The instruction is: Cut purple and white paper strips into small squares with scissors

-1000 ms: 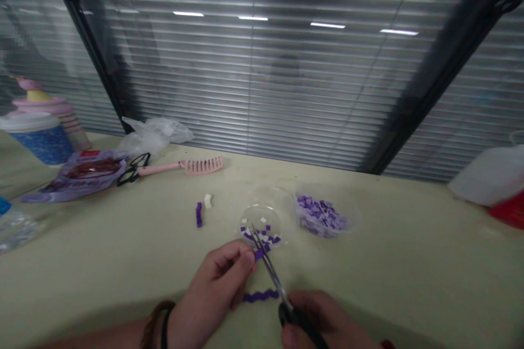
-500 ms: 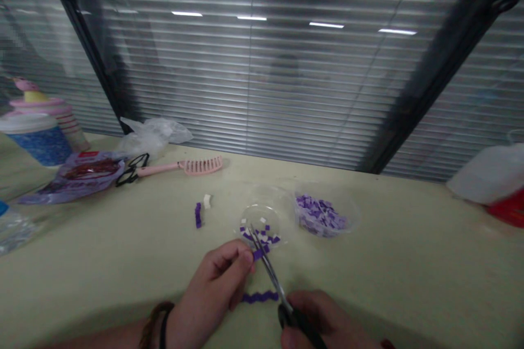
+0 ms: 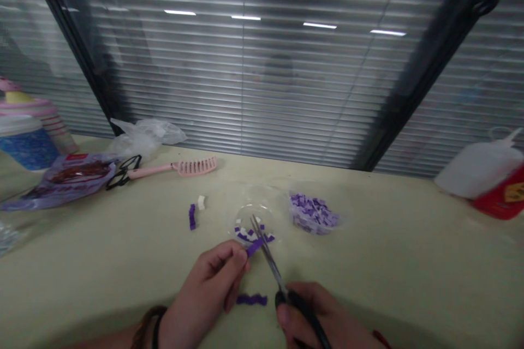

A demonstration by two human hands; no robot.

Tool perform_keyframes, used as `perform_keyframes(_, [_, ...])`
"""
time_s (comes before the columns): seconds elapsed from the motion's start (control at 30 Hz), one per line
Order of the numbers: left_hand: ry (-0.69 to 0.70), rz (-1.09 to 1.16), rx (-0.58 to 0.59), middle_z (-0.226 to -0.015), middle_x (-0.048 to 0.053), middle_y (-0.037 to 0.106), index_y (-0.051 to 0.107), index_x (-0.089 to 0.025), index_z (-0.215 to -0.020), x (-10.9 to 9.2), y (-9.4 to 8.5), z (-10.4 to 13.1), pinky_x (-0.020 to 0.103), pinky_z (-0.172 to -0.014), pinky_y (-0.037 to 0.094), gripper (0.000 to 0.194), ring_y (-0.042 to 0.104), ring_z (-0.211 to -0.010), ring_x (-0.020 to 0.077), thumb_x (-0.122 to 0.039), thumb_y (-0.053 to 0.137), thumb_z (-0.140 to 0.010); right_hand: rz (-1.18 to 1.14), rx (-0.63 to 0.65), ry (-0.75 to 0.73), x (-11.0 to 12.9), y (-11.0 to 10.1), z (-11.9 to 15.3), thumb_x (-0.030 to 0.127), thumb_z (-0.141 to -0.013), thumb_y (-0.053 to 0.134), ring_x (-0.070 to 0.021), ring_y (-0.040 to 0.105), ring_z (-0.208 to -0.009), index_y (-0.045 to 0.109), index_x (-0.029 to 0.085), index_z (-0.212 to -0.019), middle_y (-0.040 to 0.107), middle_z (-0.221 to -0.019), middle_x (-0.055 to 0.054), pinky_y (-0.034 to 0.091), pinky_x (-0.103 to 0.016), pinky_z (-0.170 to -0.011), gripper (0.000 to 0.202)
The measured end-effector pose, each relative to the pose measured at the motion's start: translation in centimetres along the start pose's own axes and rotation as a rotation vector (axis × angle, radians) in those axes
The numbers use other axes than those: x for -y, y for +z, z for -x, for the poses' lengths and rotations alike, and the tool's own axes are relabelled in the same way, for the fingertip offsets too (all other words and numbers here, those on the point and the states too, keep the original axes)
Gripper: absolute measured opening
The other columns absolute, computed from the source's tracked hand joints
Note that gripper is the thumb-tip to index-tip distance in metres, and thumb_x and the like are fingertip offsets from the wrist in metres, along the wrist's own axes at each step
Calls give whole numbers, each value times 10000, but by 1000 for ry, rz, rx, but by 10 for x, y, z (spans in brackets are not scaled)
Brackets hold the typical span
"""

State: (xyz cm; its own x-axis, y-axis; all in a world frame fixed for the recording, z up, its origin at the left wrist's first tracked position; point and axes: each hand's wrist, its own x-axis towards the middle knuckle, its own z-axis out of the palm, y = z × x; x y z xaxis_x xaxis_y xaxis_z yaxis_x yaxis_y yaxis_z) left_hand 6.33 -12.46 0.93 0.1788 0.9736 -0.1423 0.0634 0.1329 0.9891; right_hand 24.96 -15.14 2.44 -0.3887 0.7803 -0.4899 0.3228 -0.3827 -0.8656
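Between thumb and fingers, my left hand (image 3: 213, 278) pinches a purple strip (image 3: 254, 247). My right hand (image 3: 315, 313) grips black-handled scissors (image 3: 272, 265), whose blades are slightly parted at the strip's far end. Just beyond sits a shallow clear dish (image 3: 273, 218) with small purple and white pieces in it. A wavy purple strip (image 3: 251, 299) lies on the table between my hands. To the right of the dish is a clear tub (image 3: 341, 217) holding many purple bits (image 3: 313, 212).
Farther left lie a short purple piece (image 3: 192, 217), a white piece (image 3: 201, 203), a pink hairbrush (image 3: 196, 167) and a purple packet (image 3: 69, 177). A blue cup (image 3: 28, 144) and a plastic bag (image 3: 149, 135) stand behind. At right are a white bottle (image 3: 477, 169) and a red object (image 3: 497, 196).
The held strip has tilted more upward toward the dish, and the scissors have shifted slightly with it. The whole view has moved a little, so things appear farther left.
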Motion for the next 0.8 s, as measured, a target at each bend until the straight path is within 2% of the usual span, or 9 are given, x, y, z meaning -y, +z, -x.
perform_keyframes(0.1, [17,15,-24,-410,-84,367,452,-188,-602,1,-1,0,199,-422,247,390,298,-395,68,-491,513,-840,-3,-23,-5,-1,1,-3,913,-452,497,-55,347,-421,501,171,-615,438,-485,56,251,-199,-407,760])
perform_keyframes(0.23, [61,95,-60,-429,-78,382,452,-190,-608,4,-2,0,195,-426,265,385,315,-400,69,-483,513,-850,-69,-50,-10,-1,2,-4,892,-459,531,-58,388,-438,502,172,-663,485,-510,45,269,-195,-425,750])
perform_keyframes(0.37, [86,159,-89,-468,-71,405,448,-193,-620,4,-2,0,188,-428,287,372,340,-417,74,-474,532,-849,-69,14,-68,3,1,0,872,-516,529,-67,402,-453,508,167,-639,497,-525,26,283,-209,-448,716])
perform_keyframes(0.5, [82,172,-86,-482,-74,401,456,-196,-640,3,-1,0,185,-422,286,352,334,-418,73,-468,541,-846,-21,41,-56,8,1,5,904,-422,526,-93,405,-523,480,181,-597,466,-575,21,301,-230,-485,745])
perform_keyframes(0.7, [39,115,-31,-459,-84,352,456,-193,-620,1,-1,0,186,-400,220,388,284,-417,70,-516,584,-793,144,-45,-35,7,1,6,736,-570,595,-140,408,-631,486,187,-620,436,-636,10,348,-251,-550,562])
perform_keyframes(0.8, [30,87,-13,-472,-86,335,454,-192,-617,1,-1,1,189,-403,204,387,264,-427,71,-514,590,-782,161,-43,-14,7,2,8,704,-590,578,-148,403,-650,486,187,-648,423,-655,8,359,-261,-578,529])
